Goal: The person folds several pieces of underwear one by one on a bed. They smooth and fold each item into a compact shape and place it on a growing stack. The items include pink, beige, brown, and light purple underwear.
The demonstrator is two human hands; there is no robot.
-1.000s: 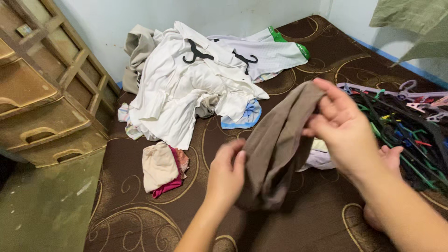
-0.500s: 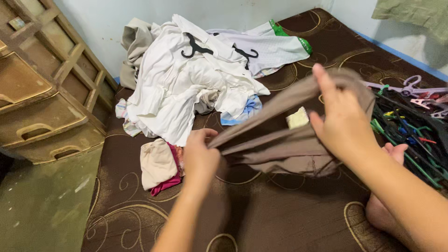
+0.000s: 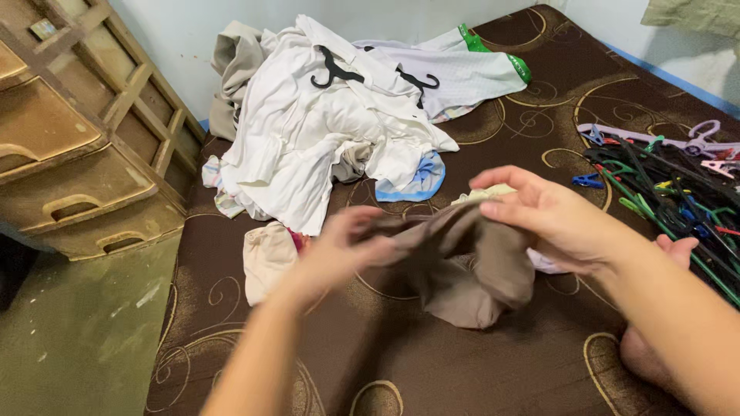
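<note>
Both my hands hold a grey-brown garment [image 3: 470,266] low over the brown patterned mattress [image 3: 478,362]. My left hand [image 3: 347,246], blurred, grips its left end. My right hand [image 3: 539,216] pinches its upper right part, and the cloth hangs bunched below it. A pale cloth shows just behind the garment near my right fingers.
A heap of white clothes [image 3: 331,131] with black hangers [image 3: 335,71] lies at the back. Small folded beige and pink pieces [image 3: 270,258] sit to the left. Coloured hangers and clips [image 3: 671,181] pile up at right. Brown plastic drawers [image 3: 69,169] stand at left. My foot [image 3: 647,354] rests on the mattress.
The garment, stretched wide between my hands half a second ago, is now bunched together and lower. My hands have come closer and the view has tilted down a little.
</note>
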